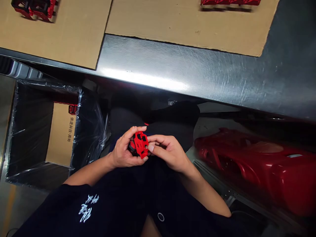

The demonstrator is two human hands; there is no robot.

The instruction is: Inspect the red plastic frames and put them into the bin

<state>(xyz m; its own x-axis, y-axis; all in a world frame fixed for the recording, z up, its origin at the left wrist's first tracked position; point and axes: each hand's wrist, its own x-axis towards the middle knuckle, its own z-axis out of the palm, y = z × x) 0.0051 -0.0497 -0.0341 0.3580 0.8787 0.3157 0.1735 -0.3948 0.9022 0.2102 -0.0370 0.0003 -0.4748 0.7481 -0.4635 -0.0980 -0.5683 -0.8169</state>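
Head view: left hand (121, 153) is clasping red part (140, 142), best kept steady while half-curled right hand (174, 154) is touching its facing edge, pinch unclear.

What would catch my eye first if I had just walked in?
Probably the small bright-red part near the centre, held in the left hand with the right hand at its edge. Next, perhaps, the large glossy red object at the lower right. The shiny metal tabletop stretching across the upper half also stands out.
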